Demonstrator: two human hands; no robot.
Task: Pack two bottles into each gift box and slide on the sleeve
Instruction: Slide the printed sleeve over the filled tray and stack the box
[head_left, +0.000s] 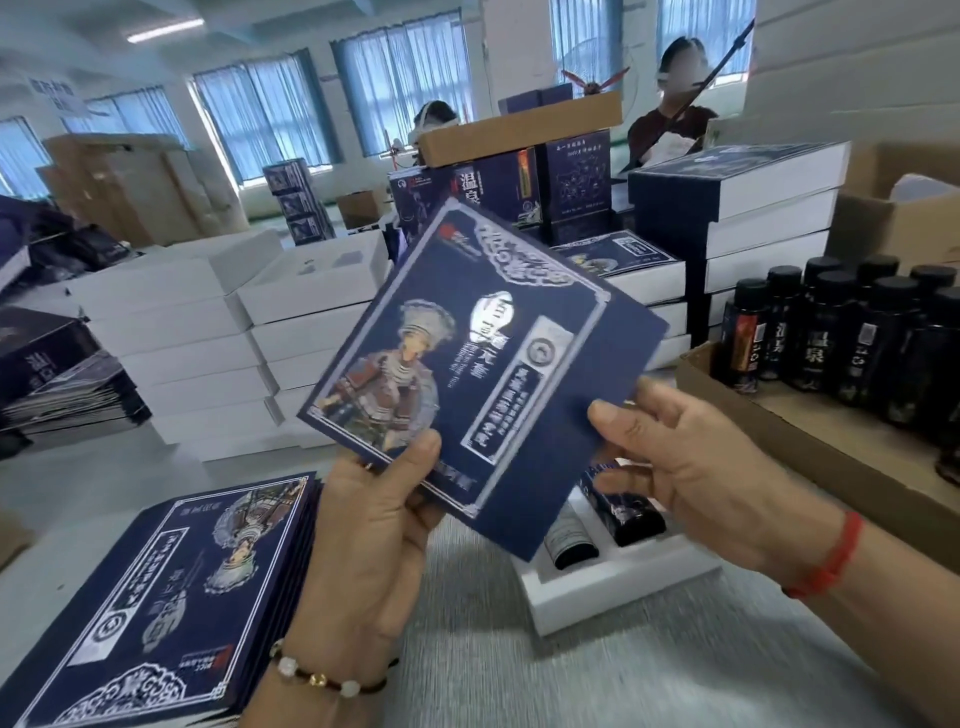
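A: What lies left of the held sleeve?
B: A stack of flat sleeves (156, 597) lies on the counter (649, 665), below and left of the sleeve; white box stacks (197, 338) stand behind it.

A: How is the sleeve held?
B: The blue sleeve (483, 364) is raised and tilted above the counter. The left hand (374, 525) pinches the sleeve's lower corner, thumb on the printed face. The right hand (691, 467) grips the sleeve's right edge, thumb in front, fingers curled behind.

A: Where is the gift box?
B: The white gift box (587, 587) rests on the counter directly below the sleeve, partly hidden by it. Two dark bottles (631, 514) lie side by side in the box's slots.

A: And right of the sleeve?
B: A cardboard tray (810, 431) holds upright black bottles (852, 332); sleeved boxes (748, 208) are stacked behind it.
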